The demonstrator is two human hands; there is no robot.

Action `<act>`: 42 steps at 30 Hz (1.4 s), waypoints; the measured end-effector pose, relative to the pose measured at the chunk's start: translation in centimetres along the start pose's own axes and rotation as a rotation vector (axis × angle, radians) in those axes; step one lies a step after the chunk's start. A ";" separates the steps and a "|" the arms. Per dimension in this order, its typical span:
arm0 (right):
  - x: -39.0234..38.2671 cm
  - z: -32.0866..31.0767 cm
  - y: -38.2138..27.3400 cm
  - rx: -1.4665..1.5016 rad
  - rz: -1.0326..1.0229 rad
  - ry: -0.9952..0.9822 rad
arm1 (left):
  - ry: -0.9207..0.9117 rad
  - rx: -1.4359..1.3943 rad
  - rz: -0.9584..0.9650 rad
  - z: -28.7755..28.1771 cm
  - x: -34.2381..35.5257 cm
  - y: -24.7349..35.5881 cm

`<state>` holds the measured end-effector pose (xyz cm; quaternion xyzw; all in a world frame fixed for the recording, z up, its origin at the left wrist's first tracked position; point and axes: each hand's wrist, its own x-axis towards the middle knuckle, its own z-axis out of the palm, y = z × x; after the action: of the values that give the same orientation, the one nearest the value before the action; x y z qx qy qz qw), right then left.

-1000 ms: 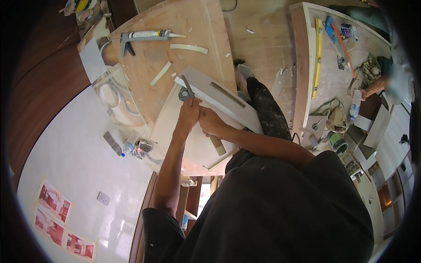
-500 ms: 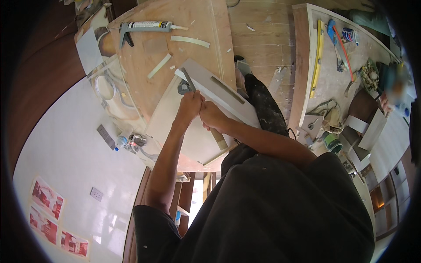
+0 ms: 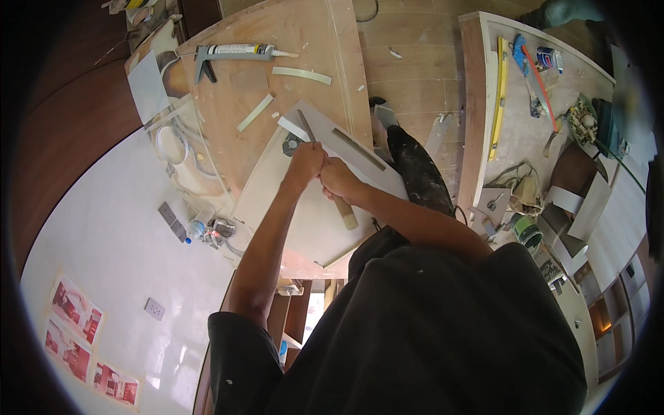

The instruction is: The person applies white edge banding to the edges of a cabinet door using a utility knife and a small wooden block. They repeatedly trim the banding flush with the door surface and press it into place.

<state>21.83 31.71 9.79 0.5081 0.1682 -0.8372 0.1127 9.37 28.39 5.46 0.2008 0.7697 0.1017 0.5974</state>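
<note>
My left hand (image 3: 306, 160) grips the grey blade of a long flat file (image 3: 308, 127), whose tip points away from me. My right hand (image 3: 340, 178) is closed just behind it, and the file's wooden handle (image 3: 344, 211) sticks out below toward my body. The tool lies slantwise over a pale panel (image 3: 283, 207), close to its raised white edge. The fingers hide the file's middle. A long narrow slot (image 3: 360, 149) shows in the grey-white strip right of my hands. Beside my left hand is a small dark grey fitting (image 3: 292, 144).
On the plywood bench (image 3: 311, 34) are a caulking gun (image 3: 235, 52) and pale curved strips (image 3: 301, 75). A water bottle (image 3: 198, 229) stands at left. A second worktop at right bears a yellow level (image 3: 498, 100), a red-edged tool (image 3: 541, 83), a can (image 3: 550, 59) and a green tin (image 3: 528, 232).
Both hands and the file have shifted slightly away from me and right along the panel, grip unchanged. At far right, another person's hand has left the view. The whole view has tilted a little.
</note>
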 end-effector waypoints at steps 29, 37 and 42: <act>-0.6 0.7 0.8 -0.166 0.047 -0.001 | 0.006 0.013 -0.127 0.2 -1.3 -2.6; 1.3 -0.4 1.4 -0.245 0.001 0.015 | -0.026 -0.090 -0.149 0.0 -1.3 -0.4; 0.0 0.4 0.6 -0.214 0.051 0.040 | -0.054 0.155 0.105 0.2 0.7 -3.8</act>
<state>21.73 31.05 9.82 0.5138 0.2458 -0.8011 0.1842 8.73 25.27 3.34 0.2890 0.7474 0.0677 0.5944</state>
